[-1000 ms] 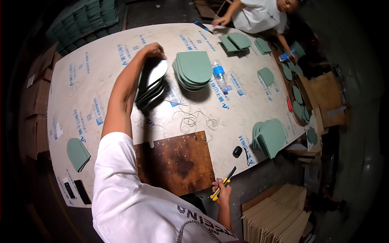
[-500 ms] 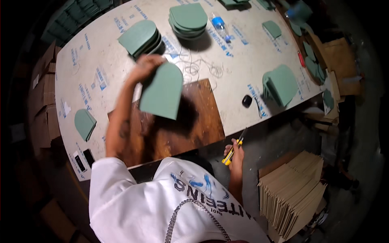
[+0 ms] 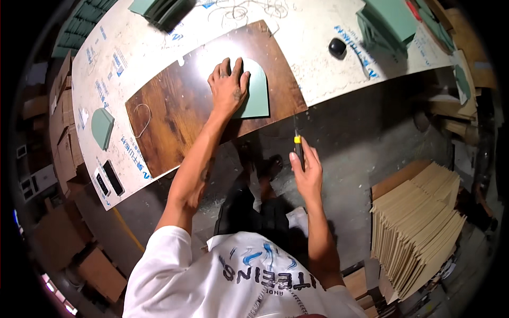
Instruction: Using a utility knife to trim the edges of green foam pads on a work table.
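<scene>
A green round-topped panel [image 3: 257, 96] lies flat on a brown wood-grain board [image 3: 172, 106]. My left hand [image 3: 229, 87] rests on its left part, fingers stretched out and apart, covering some of it; glare whitens its upper left. In my right hand [image 3: 309, 175] is a utility knife [image 3: 298, 141] with a yellow and dark handle, held upright with its thin blade toward the board. The knife is just off the board's near right corner, apart from the panel. A thin string loop [image 3: 142, 121] lies on the board's left.
The white table [image 3: 305, 63] carries a stack of green panels [image 3: 161, 13] at the back, a few at left [image 3: 102, 129] and more at right [image 3: 389, 24]. A black mouse-like object [image 3: 337, 48] and a phone [image 3: 113, 177] lie there. Cardboard sheets [image 3: 416, 233] stand at lower right.
My left hand has brought the green panel down from the air onto the board and now lies flat on it. My right hand has moved forward with the knife toward the board's edge.
</scene>
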Demonstrator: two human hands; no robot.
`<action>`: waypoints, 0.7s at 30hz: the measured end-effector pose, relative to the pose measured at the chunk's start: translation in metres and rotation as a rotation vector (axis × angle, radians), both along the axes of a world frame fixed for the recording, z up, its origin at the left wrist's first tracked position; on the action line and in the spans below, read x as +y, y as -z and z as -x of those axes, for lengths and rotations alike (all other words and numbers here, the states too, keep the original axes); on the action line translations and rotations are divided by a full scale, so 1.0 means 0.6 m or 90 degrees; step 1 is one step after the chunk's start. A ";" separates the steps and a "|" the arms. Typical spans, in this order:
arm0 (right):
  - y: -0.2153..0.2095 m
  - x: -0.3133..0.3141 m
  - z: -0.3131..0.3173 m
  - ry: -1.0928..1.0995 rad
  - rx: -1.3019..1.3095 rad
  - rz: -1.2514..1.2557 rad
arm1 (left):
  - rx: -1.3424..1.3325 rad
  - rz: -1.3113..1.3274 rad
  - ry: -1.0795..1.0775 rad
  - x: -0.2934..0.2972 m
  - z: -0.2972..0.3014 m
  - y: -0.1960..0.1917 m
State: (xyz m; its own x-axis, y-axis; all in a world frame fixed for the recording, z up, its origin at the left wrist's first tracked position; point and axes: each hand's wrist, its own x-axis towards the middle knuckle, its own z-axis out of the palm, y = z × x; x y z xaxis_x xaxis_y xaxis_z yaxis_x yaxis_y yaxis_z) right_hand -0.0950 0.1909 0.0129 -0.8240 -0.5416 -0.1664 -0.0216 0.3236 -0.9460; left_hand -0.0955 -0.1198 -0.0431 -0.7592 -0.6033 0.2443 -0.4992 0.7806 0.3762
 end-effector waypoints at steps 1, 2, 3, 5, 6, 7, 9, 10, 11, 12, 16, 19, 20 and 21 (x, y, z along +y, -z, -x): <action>-0.001 -0.013 -0.001 -0.013 0.102 -0.033 | 0.014 0.019 -0.008 0.005 -0.004 0.007; 0.004 -0.027 -0.004 -0.026 0.205 -0.067 | 0.029 0.038 -0.016 0.007 -0.007 0.012; 0.017 -0.036 -0.008 -0.034 0.211 -0.058 | 0.042 0.045 -0.025 0.012 -0.009 0.016; 0.041 -0.048 -0.011 -0.047 0.267 -0.079 | 0.054 0.058 -0.027 0.019 -0.007 0.017; 0.051 -0.052 -0.009 -0.055 0.294 -0.090 | 0.059 0.079 -0.029 0.018 -0.004 0.023; 0.054 -0.059 -0.012 -0.062 0.336 -0.116 | 0.063 0.080 -0.026 0.014 -0.009 0.026; 0.058 -0.069 -0.014 -0.071 0.405 -0.135 | 0.087 0.087 -0.022 0.008 -0.008 0.034; 0.060 -0.072 -0.016 -0.075 0.438 -0.152 | 0.097 0.099 -0.022 0.003 -0.008 0.041; 0.062 -0.070 -0.021 -0.080 0.450 -0.152 | 0.098 0.108 -0.011 -0.002 -0.009 0.049; 0.066 -0.070 -0.023 -0.085 0.465 -0.148 | 0.096 0.107 -0.012 -0.004 -0.011 0.052; 0.077 -0.056 -0.042 -0.028 0.458 -0.181 | 0.097 0.148 0.011 0.009 -0.008 0.041; 0.074 -0.051 -0.049 0.005 0.455 -0.275 | 0.133 0.115 -0.025 0.017 -0.005 0.025; 0.074 -0.050 -0.048 0.005 0.456 -0.282 | 0.135 0.109 -0.023 0.017 -0.005 0.026; 0.074 -0.050 -0.046 0.008 0.462 -0.292 | 0.136 0.112 -0.019 0.014 -0.006 0.024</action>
